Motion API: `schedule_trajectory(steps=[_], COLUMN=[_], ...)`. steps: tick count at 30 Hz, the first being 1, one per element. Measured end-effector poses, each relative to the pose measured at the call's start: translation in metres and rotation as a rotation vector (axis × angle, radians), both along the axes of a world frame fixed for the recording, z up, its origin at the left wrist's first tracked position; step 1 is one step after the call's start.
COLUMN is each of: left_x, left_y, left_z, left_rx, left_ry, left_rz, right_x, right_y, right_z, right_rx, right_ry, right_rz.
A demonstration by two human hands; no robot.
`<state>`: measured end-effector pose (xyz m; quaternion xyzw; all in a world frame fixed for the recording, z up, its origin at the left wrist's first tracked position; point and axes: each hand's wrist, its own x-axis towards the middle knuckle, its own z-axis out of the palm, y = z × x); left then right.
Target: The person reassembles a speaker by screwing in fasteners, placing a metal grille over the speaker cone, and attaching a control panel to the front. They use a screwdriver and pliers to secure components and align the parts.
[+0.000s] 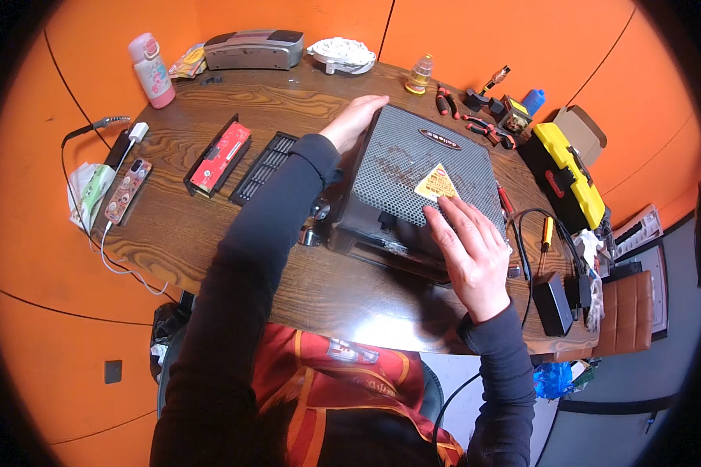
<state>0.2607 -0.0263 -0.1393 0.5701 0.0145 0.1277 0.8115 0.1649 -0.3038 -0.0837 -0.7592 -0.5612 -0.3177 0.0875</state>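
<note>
Dark sleeves (245, 257) reach up to mesh box (401, 152) on table (288, 300). Right hand (477, 265): fingers slightly apart, tips on mesh edge, just below yellow sticker (438, 182). Left hand (354, 123) along box's left side, near far corner; fingertips hard to make out, cannot tell if clamped. Box's underside lost in shadow. Metal parts (311, 236) unclear beside left sleeve. Glare on strip between box and table's front edge. Vent panel (266, 165) to left; cord (527, 261), adapter (553, 307) crowd right.

Glare whitens the near edge of the table (378, 323), and fisheye distortion curves the brightly lit walls (475, 47).
</note>
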Motion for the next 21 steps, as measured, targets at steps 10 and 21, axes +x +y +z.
schedule_trajectory(steps=[10, 21], left_x=[0.005, -0.001], left_y=[0.001, 0.005], left_z=[-0.020, -0.020], left_rx=[-0.029, -0.010], left_ry=[-0.007, 0.039], left_rz=[-0.026, -0.034], right_x=[0.011, 0.024], right_y=[-0.007, -0.013], right_z=[-0.002, -0.007], right_rx=[-0.058, -0.056], right_ry=[0.048, 0.120], right_rz=[-0.018, 0.044])
